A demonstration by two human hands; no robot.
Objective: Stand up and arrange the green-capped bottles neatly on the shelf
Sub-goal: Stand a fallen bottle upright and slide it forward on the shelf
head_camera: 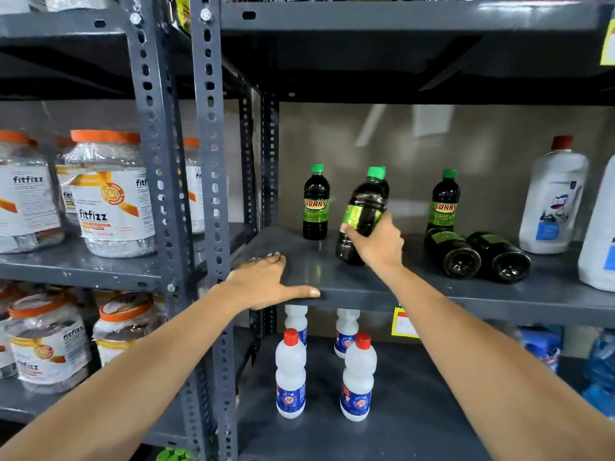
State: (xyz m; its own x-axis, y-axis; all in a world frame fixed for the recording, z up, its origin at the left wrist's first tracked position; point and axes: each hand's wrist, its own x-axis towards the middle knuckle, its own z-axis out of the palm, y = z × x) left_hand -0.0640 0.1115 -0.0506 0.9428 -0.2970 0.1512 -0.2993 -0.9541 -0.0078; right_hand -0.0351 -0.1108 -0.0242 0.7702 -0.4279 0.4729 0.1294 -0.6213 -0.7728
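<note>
Right hand (377, 242) wrapped around a tilted green-capped bottle (364, 211), thumb and fingers closed on its lower label, cap leaning toward one o'clock, base seemingly just clear of the shelf (366, 287). Left hand (266, 281) flat on the shelf's front edge at nine o'clock of the held bottle, fingers together, thumb stretched along the lip, holding nothing. One upright bottle (316, 202) at ten o'clock, another (444, 201) at three o'clock; two fallen bottles (477, 254) at four o'clock, bases facing out. Best to tip the cap back to twelve, set the base down flat between the two upright ones, in line with them, release only once steady. Then on to the fallen pair.
</note>
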